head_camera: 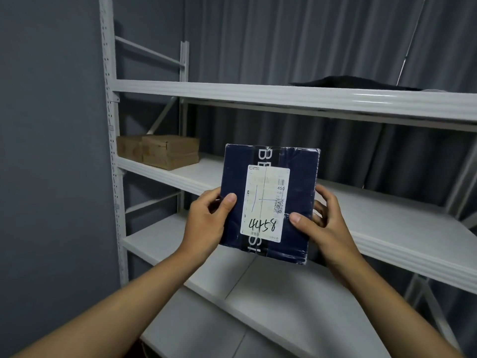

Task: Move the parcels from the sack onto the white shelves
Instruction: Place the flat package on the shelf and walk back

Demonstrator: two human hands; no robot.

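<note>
Both hands hold one parcel [268, 202] up in front of the shelves [284, 95]: our left hand [209, 218] grips its left edge with the thumb across the face, and our right hand [318, 220] grips the right edge the same way, fingers curled behind. It is a dark blue box with a white label [264, 202] marked 4458, held in the air before the middle shelf, touching nothing else. We judge it stiff and fairly light, with taped, possibly slick faces, so the side edges are the place to grip. Two brown boxes [158, 151] sit at that shelf's left end; a dark bag [348, 82] lies on the top shelf. We cannot see the sack.
</note>
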